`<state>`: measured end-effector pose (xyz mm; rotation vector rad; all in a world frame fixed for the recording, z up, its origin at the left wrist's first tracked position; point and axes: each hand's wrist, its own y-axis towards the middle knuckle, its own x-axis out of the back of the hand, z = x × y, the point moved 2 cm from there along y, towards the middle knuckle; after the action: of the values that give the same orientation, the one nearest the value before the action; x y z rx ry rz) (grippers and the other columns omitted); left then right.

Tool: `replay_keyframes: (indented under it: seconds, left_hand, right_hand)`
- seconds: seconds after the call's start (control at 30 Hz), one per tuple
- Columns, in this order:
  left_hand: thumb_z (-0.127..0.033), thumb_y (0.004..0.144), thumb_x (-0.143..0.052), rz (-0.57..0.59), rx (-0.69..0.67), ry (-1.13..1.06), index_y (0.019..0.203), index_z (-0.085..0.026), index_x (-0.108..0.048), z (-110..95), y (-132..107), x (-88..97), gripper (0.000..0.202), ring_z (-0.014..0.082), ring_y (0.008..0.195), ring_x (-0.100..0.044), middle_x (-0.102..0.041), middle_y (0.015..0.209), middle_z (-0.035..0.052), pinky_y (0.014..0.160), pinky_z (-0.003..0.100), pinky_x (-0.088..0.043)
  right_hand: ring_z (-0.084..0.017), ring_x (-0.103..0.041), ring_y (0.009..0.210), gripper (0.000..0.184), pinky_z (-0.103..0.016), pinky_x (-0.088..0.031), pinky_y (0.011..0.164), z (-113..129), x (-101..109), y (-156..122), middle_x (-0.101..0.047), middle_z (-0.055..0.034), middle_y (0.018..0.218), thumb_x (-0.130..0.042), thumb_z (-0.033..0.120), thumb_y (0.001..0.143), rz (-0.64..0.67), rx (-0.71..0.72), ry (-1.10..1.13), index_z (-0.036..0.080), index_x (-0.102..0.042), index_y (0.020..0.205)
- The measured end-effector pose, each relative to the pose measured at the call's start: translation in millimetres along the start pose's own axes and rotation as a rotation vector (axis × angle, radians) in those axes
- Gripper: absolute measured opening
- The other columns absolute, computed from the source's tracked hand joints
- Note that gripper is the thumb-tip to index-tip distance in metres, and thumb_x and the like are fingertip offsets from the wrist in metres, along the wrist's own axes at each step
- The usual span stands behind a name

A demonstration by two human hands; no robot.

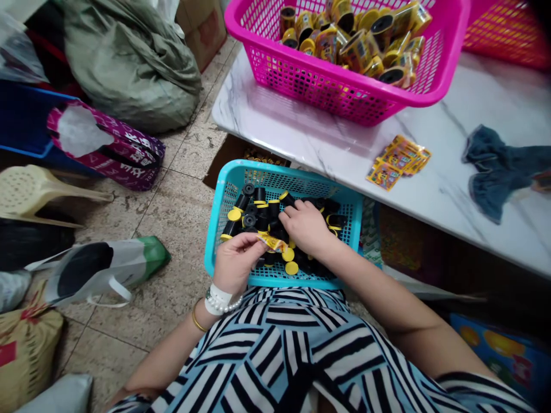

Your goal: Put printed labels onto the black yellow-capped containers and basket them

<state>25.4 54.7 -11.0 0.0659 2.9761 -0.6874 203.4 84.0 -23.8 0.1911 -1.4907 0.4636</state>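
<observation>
A blue plastic basket rests at my lap, filled with black canisters and yellow round caps. Between thumb and fingers, my left hand pinches a yellow printed plastic label over the basket's left half. My right hand reaches down among the canisters with its fingers curled. Its fingertips touch the pile, and whatever they grip is hidden. A black canister with a yellow cap lies just beyond those fingers.
On the marble-patterned table stands a pink basket of canisters in yellow printed labels. Flat labels lie nearby, beside denim cloth pieces. Bags and a plastic stool crowd the floor at left.
</observation>
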Motion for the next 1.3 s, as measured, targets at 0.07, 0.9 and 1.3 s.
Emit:
replay_keyframes:
  seconds: [0.07,0.9,1.3]
  left_hand:
    - [-0.033,0.068,-0.082,-0.010,-0.012,0.021,0.076,-0.017,-0.074,0,1,0.5,0.019,0.0051,0.042,-0.035,-0.055,0.055,-0.0046,0.039,0.020,-0.026]
    - [-0.028,0.064,-0.085,0.207,0.387,-0.399,0.077,-0.015,-0.057,-15,13,-23.8,0.033,-0.0001,0.031,-0.034,-0.061,0.057,-0.0040,0.032,0.012,-0.017]
    - [-0.013,0.077,-0.072,0.228,0.555,-0.668,0.079,-0.010,-0.063,-13,17,-28.5,0.009,-0.0020,0.036,-0.032,-0.062,0.069,-0.0003,0.032,0.011,-0.019]
  right_hand:
    - [-0.030,-0.058,0.094,0.022,-0.039,-0.038,0.074,2,1,10,-0.070,-0.0162,0.095,-0.046,0.014,0.094,0.056,-0.012,0.000,0.012,-0.068,0.095]
    - [-0.018,-0.069,0.093,0.026,-0.031,-0.057,0.087,9,14,-58,-0.073,-0.0023,0.101,-0.077,0.031,0.079,-0.594,-0.478,1.654,0.026,-0.072,0.105]
    - [-0.022,-0.070,0.106,0.026,-0.039,-0.056,0.098,20,15,-63,-0.072,-0.0081,0.116,-0.071,0.023,0.085,-0.690,-0.424,1.460,0.024,-0.065,0.110]
